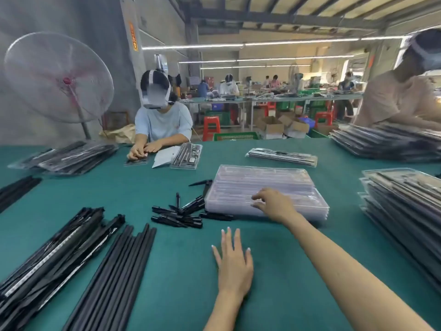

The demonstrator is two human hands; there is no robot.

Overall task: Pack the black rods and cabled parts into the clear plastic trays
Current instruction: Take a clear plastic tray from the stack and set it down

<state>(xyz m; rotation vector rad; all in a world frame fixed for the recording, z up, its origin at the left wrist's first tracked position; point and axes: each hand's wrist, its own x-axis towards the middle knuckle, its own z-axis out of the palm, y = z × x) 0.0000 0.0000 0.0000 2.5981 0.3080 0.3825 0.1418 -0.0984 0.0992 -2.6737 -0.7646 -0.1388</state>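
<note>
My hands at the stack of clear trays on the green surface (167, 271).

The felt-like surface carries a stack of glossy clear plastic trays (238, 187) mid-right, long matte black rods (114, 271) in a row at my left, and short black spiked parts (181, 213) heaped between. My right hand (274, 203) curls its fingertips onto the stack's near edge; my left hand (235, 266) rests flat, fingers spread, holding nothing.

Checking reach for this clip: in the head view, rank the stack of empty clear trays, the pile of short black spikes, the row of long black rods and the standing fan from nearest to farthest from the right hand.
1. Stack of empty clear trays: under the right hand.
2. Pile of short black spikes: just left of the trays.
3. Row of long black rods: near left.
4. Standing fan: far left, beyond the table.
</note>
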